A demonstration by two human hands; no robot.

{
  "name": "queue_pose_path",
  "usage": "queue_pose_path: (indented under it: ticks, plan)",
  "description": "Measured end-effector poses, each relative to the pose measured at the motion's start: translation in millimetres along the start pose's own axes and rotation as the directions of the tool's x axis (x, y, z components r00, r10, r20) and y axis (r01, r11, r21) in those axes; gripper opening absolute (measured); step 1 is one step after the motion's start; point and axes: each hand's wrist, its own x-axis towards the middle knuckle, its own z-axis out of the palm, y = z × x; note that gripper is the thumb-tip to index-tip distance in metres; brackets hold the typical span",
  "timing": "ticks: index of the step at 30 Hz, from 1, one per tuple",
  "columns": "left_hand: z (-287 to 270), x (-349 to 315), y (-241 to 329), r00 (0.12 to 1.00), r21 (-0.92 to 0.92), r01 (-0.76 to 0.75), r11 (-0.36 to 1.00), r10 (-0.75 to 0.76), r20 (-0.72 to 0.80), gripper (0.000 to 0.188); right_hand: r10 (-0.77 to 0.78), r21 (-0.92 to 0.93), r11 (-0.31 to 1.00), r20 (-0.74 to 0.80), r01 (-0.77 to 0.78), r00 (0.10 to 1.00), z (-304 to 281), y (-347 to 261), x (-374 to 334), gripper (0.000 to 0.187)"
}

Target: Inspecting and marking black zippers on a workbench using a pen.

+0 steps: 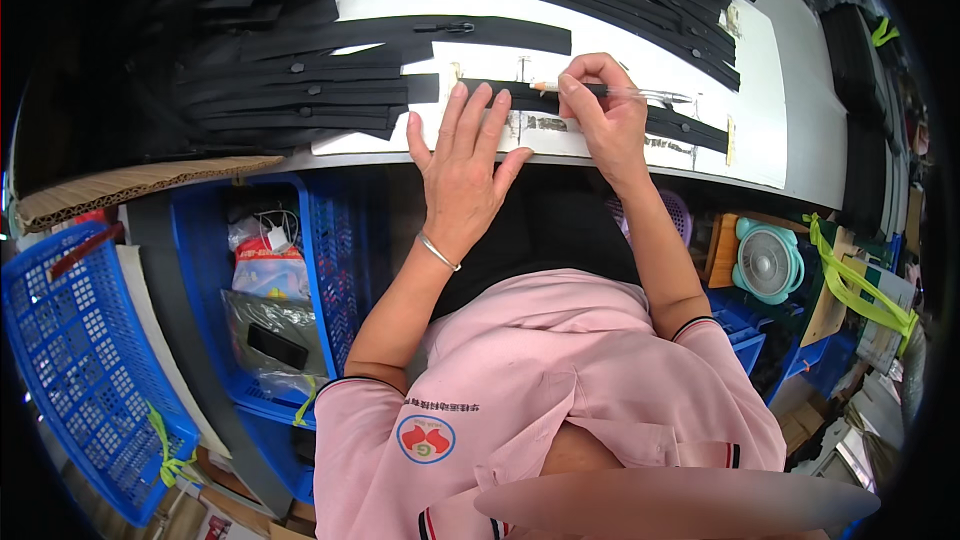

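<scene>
A narrow black fabric strip lies across a white board at the table's near edge. My left hand lies flat on the strip's left part, fingers stretched out and apart. My right hand pinches a slim pencil with a pale wood-coloured tip. The tip points left, at the strip's upper edge close to my left fingers; I cannot tell if it touches. Dark marks show on the board just below the strip. Beyond my hands lies a black zipper strip with a small slider.
Several black strips are stacked at the left, and more at the far right. A cardboard edge lines the table's left front. Blue baskets stand below at the left; a teal fan is at the right.
</scene>
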Motion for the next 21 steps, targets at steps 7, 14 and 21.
queue_pose_path:
  ticks: [7, 14, 21]
  plan:
    - [2.3, -1.1, -0.6, 1.0, -0.002, 0.005, 1.0, -0.005, -0.006, 0.067, -0.009, -0.102, 0.995, -0.017, 0.008, 1.0, 2.7, 7.3, 3.8, 0.01]
    - [3.6, -1.2, 0.7, 1.0, 0.005, 0.0, 1.0, 0.0, -0.008, 0.068, -0.157, -0.336, 0.931, -0.025, 0.14, 0.987, 8.2, 22.4, 4.4, 0.007]
    - [2.2, -0.7, 0.4, 1.0, 0.006, 0.005, 1.0, -0.005, -0.006, 0.069, -0.093, -0.417, 0.902, 0.052, 0.107, 0.994, 4.7, 19.0, 4.0, 0.011]
